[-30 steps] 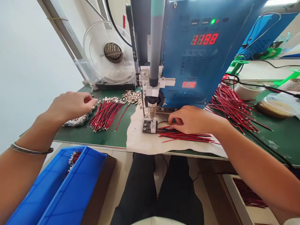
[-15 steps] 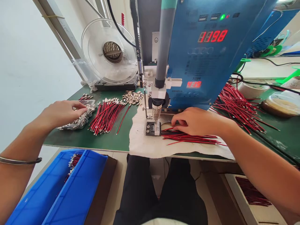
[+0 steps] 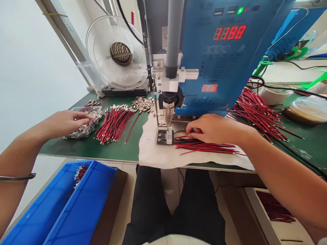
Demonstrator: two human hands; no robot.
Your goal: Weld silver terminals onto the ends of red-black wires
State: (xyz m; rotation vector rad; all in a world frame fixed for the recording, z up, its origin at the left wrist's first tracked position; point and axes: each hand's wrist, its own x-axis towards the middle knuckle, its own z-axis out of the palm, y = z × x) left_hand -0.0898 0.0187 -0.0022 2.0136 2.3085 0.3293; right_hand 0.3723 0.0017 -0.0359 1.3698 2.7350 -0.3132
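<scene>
My left hand (image 3: pixel 63 124) is over a clear plastic tray (image 3: pixel 98 114) of small metal connectors (image 3: pixel 87 131), thumb and fingers drawn together at the connectors. Whatever they hold is too small to make out. At the machine's small black fixture (image 3: pixel 161 137), my right hand (image 3: pixel 209 128) pinches a red-and-black wire (image 3: pixel 182 136) whose end points at the fixture. Under that hand, loose red-and-black wires (image 3: pixel 206 147) lie on a white cloth (image 3: pixel 153 154). The spring-wrapped soldering tip (image 3: pixel 168 114) stands right above the fixture.
A bundle of wires with metal ends (image 3: pixel 114 124) and a heap of connectors (image 3: pixel 143 103) lie left of the blue machine (image 3: pixel 212 64). More wires (image 3: pixel 258 112) are piled at right. Below the bench's left edge stands a blue bin (image 3: pixel 76 204); a clear round guard (image 3: pixel 114 51) is behind.
My left hand's thumb and fingers have come closer together at the connectors. The right hand stays by the fixture with its wire. The whole view has shifted slightly.
</scene>
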